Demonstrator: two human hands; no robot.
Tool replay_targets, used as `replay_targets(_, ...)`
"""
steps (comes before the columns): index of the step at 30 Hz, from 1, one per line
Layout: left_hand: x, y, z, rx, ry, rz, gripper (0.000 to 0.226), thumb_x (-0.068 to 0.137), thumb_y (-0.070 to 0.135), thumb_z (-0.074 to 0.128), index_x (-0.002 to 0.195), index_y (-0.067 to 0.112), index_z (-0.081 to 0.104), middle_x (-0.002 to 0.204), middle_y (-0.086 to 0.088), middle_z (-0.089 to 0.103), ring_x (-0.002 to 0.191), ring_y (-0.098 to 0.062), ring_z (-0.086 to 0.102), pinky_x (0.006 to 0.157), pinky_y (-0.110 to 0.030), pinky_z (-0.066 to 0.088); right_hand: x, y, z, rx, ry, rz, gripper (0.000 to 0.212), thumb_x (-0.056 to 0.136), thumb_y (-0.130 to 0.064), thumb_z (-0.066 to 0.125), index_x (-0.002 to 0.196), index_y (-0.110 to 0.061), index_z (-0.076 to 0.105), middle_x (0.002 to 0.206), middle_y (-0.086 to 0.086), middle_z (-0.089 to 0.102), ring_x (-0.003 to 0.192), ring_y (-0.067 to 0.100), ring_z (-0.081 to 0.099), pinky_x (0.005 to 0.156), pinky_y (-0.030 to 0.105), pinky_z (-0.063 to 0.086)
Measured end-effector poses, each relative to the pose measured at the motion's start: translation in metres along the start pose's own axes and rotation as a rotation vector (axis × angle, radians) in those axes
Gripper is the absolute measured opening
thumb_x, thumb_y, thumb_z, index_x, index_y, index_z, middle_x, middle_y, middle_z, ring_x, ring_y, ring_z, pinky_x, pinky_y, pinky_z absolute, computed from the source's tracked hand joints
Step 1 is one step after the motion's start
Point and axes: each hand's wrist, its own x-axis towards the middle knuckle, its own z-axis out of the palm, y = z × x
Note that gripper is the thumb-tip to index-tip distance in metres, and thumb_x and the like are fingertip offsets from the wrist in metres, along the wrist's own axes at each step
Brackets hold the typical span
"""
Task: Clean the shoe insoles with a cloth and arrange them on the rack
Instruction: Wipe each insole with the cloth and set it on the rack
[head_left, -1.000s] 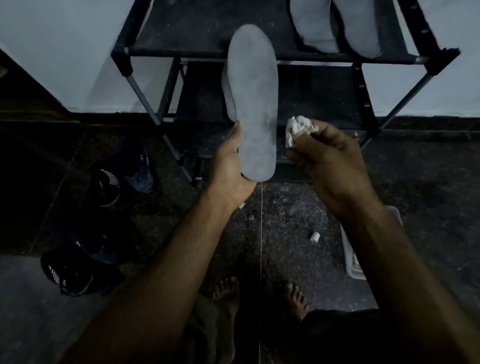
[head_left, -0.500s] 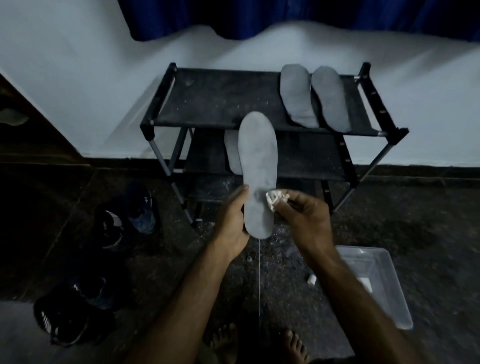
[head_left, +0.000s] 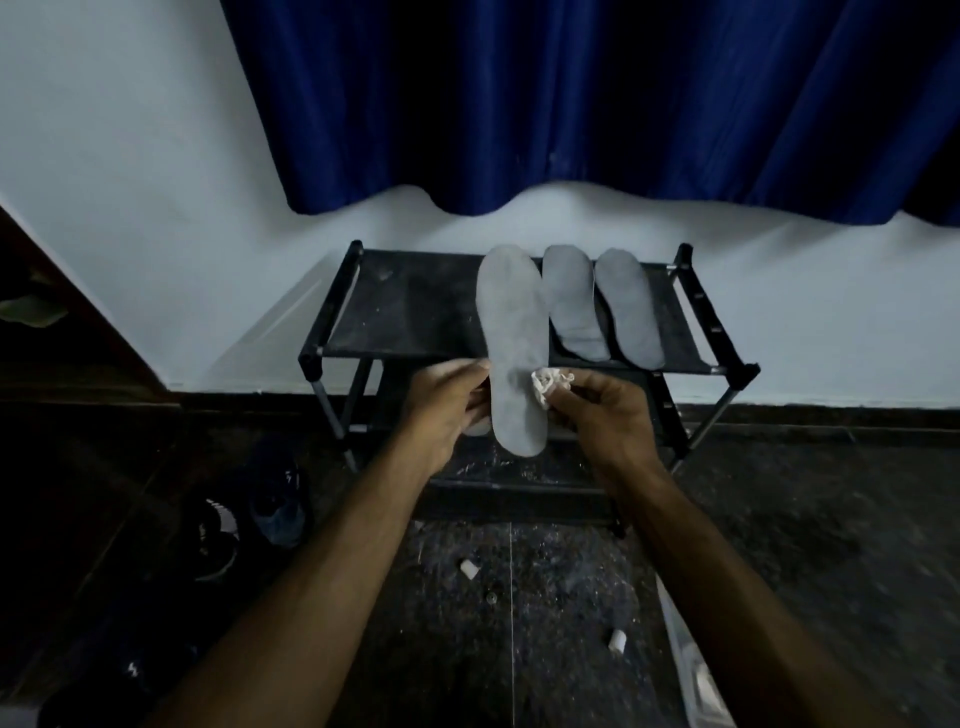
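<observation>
Left hand (head_left: 447, 400) grips grey insole (head_left: 514, 348) | right hand (head_left: 602, 410) pinches crumpled cloth (head_left: 550, 382) against it | insole raised toward shoe rack (head_left: 415, 306) top shelf since earlier | wiping nearly done, placement next

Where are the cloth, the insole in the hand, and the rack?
cloth (head_left: 551, 384), head view, on the crumpled white middle.
held insole (head_left: 511, 322), head view, on its flat grey middle.
rack (head_left: 415, 306), head view, on the bare top shelf, left part.
</observation>
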Motion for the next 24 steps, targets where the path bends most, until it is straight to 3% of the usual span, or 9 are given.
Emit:
replay_targets(5,0.044,0.04,0.01,0.016,-0.008,0.025,0.008,0.094,0.009,0.059,0.094,0.007,0.067,0.085,-0.006,0.073,0.073,-0.011,0.071,0.063,-0.021,0.056,0.053,-0.027,0.012,-0.038,0.038,-0.014,0.005,0.083,-0.007,0.073,0.087,-0.006,0.073,0.084,0.007,0.074,0.074,0.012,0.068,0.064,0.022,0.054)
replay_targets(9,0.087,0.05,0.012,0.082,-0.016,0.018,0.015,0.092,0.011,0.062,0.105,0.003,0.065,0.102,-0.012,0.071,0.086,-0.017,0.07,0.065,-0.02,0.056,0.093,-0.028,0.02,-0.033,0.073,0.007,0.01,0.081,-0.003,0.074,0.091,0.002,0.072,0.083,0.01,0.071,0.071,0.015,0.067,0.06,0.02,0.054)
replay_targets(14,0.126,0.037,0.01,0.147,-0.006,-0.021,0.021,0.093,0.012,0.063,0.11,0.001,0.063,0.107,-0.011,0.069,0.089,-0.015,0.067,0.064,-0.017,0.056,0.129,-0.006,0.022,-0.071,0.115,0.077,0.015,0.082,0.0,0.073,0.094,0.01,0.07,0.059,0.0,0.067,0.05,0.006,0.059,0.046,0.015,0.047)
replay_targets(17,0.141,0.023,0.008,0.185,-0.006,-0.05,0.026,0.093,0.013,0.063,0.114,-0.001,0.062,0.109,-0.012,0.069,0.091,-0.016,0.067,0.069,-0.019,0.056,0.139,0.009,0.021,-0.07,0.099,0.098,0.006,0.082,0.002,0.072,0.087,0.005,0.071,0.071,0.005,0.068,0.065,0.013,0.064,0.061,0.02,0.056)
replay_targets(19,0.151,0.016,0.005,0.204,-0.006,-0.062,0.027,0.092,0.012,0.064,0.114,-0.003,0.062,0.109,-0.012,0.069,0.094,-0.018,0.067,0.072,-0.021,0.056,0.145,0.017,0.022,-0.111,0.109,0.088,0.008,0.08,0.001,0.075,0.075,-0.005,0.071,0.073,0.007,0.068,0.071,0.02,0.064,0.071,0.03,0.057)
replay_targets(24,0.168,0.01,0.004,0.219,0.025,-0.061,0.028,0.09,0.012,0.066,0.113,-0.003,0.062,0.108,-0.014,0.069,0.095,-0.02,0.068,0.07,-0.022,0.056,0.161,0.025,0.025,-0.209,0.147,0.06,0.01,0.079,-0.004,0.078,0.072,-0.007,0.072,0.083,0.018,0.071,0.075,0.025,0.064,0.079,0.045,0.057)
